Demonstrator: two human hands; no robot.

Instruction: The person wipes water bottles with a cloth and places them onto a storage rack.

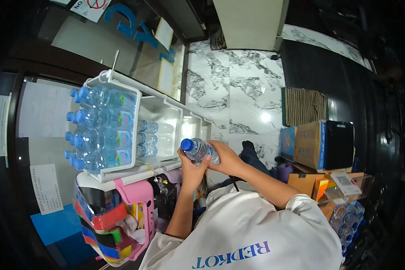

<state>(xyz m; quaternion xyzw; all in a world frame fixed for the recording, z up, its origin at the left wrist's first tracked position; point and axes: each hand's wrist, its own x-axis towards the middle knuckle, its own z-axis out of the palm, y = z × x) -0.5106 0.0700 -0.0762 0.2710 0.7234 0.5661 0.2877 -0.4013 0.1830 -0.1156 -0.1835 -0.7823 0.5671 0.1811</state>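
A clear water bottle (197, 149) with a blue cap is between my two hands, in front of a white plastic rack (159, 105). My left hand (192, 171) wraps round the bottle's left and near side, thumb lying along it. From the right, my right hand (226, 158) grips the lower part, so most of the label is covered. On the rack's top level stand several capped water bottles (105, 130) in rows. More clear bottles (147, 138) sit on the level below.
A pink basket (137, 198) of colourful packets stands at the rack's near left. To my right are a cardboard box (308, 145), papers and a pack of bottles (348, 220). A striped mat (305, 106) lies on the marble-patterned floor (231, 81). A glass door is at left.
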